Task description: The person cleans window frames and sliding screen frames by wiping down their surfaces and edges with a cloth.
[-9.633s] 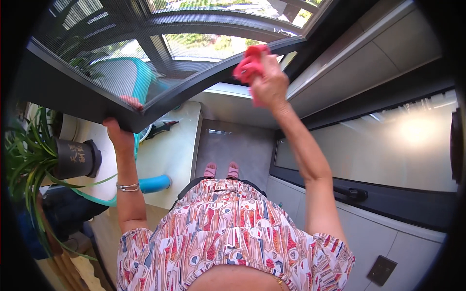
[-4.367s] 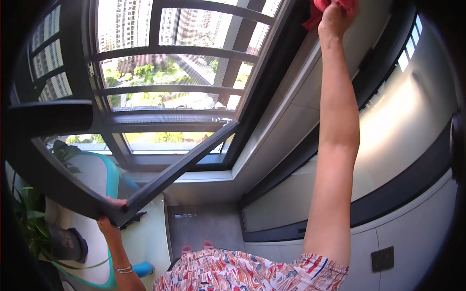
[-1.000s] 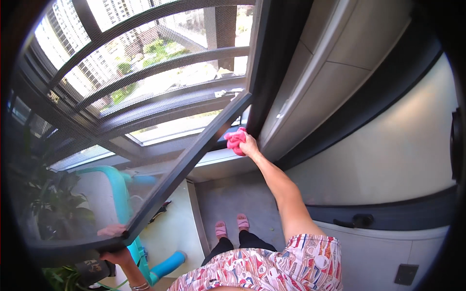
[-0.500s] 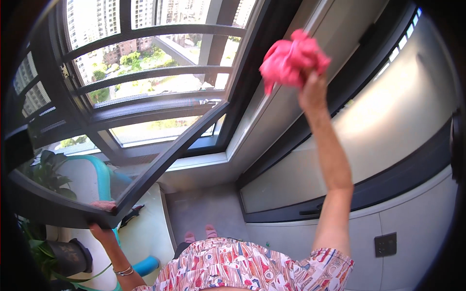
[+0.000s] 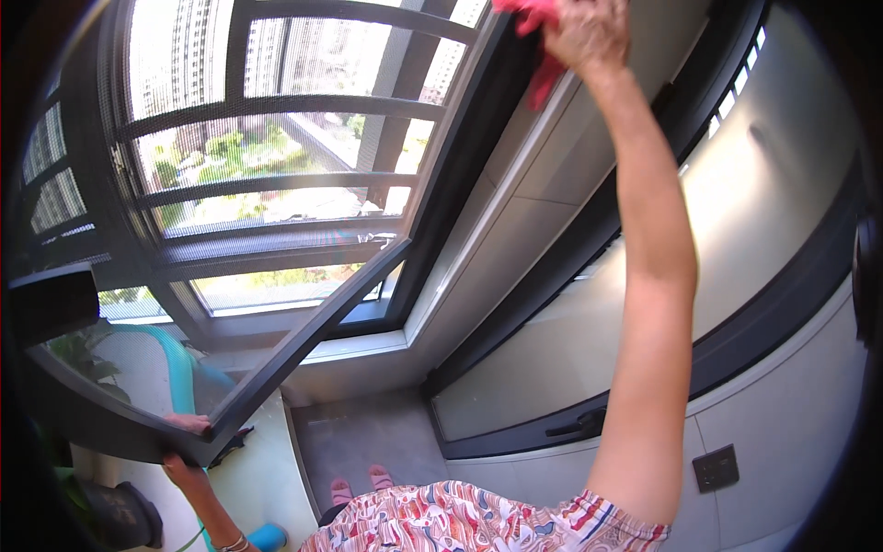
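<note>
closest to my head camera i have the patterned shirt [image 5: 441,520] of the person whose view i share, with the bare right arm [image 5: 658,267] stretching up past it. down at the lower left, the left hand [image 5: 187,467] is closed around the bottom corner of a dark-framed mesh screen [image 5: 303,345], thumb under the edge and fingers showing above it, and a bracelet [image 5: 237,543] sits on that wrist. at the top, the right hand [image 5: 593,37] is bunched on a pinkish-red cloth [image 5: 546,78], one end trailing down below the fingers; the cloth lies over the dark window frame [image 5: 492,110] and the pale ledge in my view, but i cannot tell whether it presses on either. below the screen's corner i see a pale tabletop [image 5: 267,474] bearing a dark tool [image 5: 237,444], with a blue tube [image 5: 267,537] near the lower edge and a dark pot [image 5: 124,515] further left. two pink slippers [image 5: 380,477] stand on the grey floor [image 5: 363,432]. to my right runs a frosted panel [image 5: 745,248] in a dark frame with a handle [image 5: 579,425], and a dark wall plate [image 5: 716,467] is set below it. farthest off, beyond the window bars [image 5: 276,182], i make out greenery and tall buildings.
</note>
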The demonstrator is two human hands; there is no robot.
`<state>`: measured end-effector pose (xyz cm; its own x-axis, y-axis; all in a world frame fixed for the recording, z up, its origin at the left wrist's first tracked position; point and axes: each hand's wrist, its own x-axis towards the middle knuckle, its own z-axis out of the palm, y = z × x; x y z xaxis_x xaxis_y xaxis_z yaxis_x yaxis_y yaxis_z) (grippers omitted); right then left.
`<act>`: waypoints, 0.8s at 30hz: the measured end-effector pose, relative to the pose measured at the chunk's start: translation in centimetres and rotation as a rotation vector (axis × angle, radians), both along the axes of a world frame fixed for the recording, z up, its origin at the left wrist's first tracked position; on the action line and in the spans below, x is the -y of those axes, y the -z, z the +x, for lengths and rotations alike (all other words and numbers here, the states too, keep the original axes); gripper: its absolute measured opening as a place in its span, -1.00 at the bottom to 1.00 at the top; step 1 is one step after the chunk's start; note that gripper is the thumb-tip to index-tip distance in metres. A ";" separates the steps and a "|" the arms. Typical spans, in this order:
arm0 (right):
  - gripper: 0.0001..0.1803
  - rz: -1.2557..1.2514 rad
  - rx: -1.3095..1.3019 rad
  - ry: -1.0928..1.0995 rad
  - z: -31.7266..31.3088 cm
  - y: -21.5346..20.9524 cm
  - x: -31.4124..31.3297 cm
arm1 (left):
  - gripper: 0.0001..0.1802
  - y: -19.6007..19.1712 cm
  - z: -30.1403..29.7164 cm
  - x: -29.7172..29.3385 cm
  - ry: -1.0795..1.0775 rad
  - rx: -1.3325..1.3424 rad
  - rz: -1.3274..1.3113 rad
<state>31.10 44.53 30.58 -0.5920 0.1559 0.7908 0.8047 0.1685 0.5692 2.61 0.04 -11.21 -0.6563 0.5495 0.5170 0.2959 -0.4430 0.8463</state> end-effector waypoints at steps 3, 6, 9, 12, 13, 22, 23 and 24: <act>-0.57 0.295 0.147 -0.209 1.5 6.6 -2.5 | -0.10 0.1 -0.2 -0.2 0.025 -0.022 -0.020; -0.49 0.028 0.122 -0.223 1.4 14.9 -2.0 | -0.10 -0.6 0.8 -0.6 -0.037 -0.025 -0.036; -0.50 -0.113 0.148 -0.244 2.1 20.7 -1.2 | -0.12 -1.1 1.2 -1.0 -0.064 -0.022 -0.057; -0.62 -0.243 0.255 -0.296 2.1 23.8 -1.0 | -0.13 -2.0 1.3 -0.5 -0.076 0.084 -0.145; -0.72 -0.309 0.300 -0.302 2.5 23.1 -0.7 | -0.15 -1.7 1.3 -0.6 -0.069 0.094 -0.143; -0.47 0.341 0.014 -0.383 1.3 -2.3 -1.7 | -0.14 6.8 -4.4 0.7 0.130 0.112 0.062; -0.44 0.420 -0.004 -0.411 1.6 -5.1 -1.8 | -0.15 4.4 -2.7 0.1 0.127 0.112 0.097; -0.54 0.488 -0.030 -0.419 1.8 -7.8 -1.9 | -0.17 3.4 -2.3 -0.2 0.094 0.091 0.092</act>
